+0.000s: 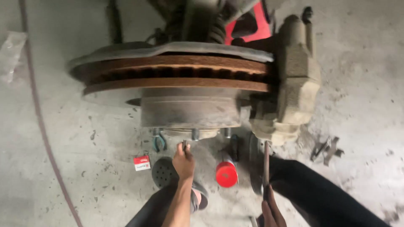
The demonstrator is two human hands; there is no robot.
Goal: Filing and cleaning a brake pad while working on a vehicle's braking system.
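A: Fingers first. What's seen of the left hand (184, 161)?

B: Low centre of frame, raised toward the hub (189, 110). Its fingers (185, 147) are closed together on a small dark part, prob. a tool tip or nut, can't be told which, just under the middle wheel stud (195, 134). Whether the stud is touched can't be told.

A: And the right hand (271, 212)?

B: Bottom edge, right of centre. Fingers are wrapped around the lower end of a thin metal rod (266, 166). The rod is held nearly upright, and its upper end is lost under the brake caliper (294, 84), right of centre.

A: What's found outward from there?

B: Above the hub, a rusty vented brake disc (176, 73) is seen edge-on, across the upper middle. A grey dust shield (168, 49) is laid over it. Red jack or stand parts (259, 25) are glimpsed at top centre.

A: On the floor (362, 138)?

B: Concrete, stained. A red can (227, 173) is seen btwn the hands, blue-handled pliers (159, 142) just left of the left hand, a small red-and-white box (142, 162) further left. A perforated dark sandal (165, 172) is seen beside the left forearm. Metal clips (326, 148) lie at mid right, well apart. A thin hose (40, 117) is run down the left side.
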